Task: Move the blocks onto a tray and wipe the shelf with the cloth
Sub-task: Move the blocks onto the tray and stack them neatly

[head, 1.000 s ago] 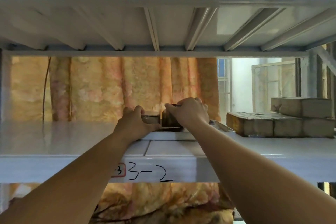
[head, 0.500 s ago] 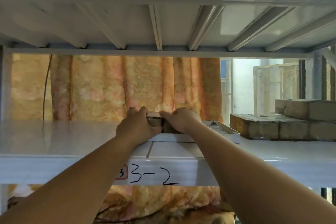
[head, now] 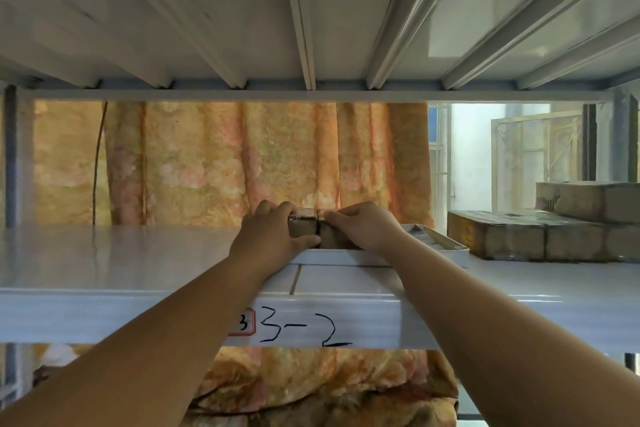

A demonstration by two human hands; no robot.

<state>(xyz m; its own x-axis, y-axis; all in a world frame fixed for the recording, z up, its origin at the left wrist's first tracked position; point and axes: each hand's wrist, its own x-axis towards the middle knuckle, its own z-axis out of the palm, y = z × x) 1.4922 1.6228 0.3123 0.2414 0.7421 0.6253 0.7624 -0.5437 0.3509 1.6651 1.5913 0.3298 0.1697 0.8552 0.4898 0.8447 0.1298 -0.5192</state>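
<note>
Two small brown blocks stand side by side in a shallow white tray on the white shelf. My left hand grips the left block. My right hand grips the right block. The two blocks touch along a thin dark seam. More brown blocks lie at the right of the shelf, with another block stacked on top of them. No cloth is visible.
The upper shelf with its ribs hangs low above my hands. An orange floral curtain hangs behind the shelf. The shelf's front edge carries the label "3-2". A window frame shows at the back right.
My hands came together, and the two blocks that were slightly apart now press against each other in the tray. The camera view dropped slightly.
</note>
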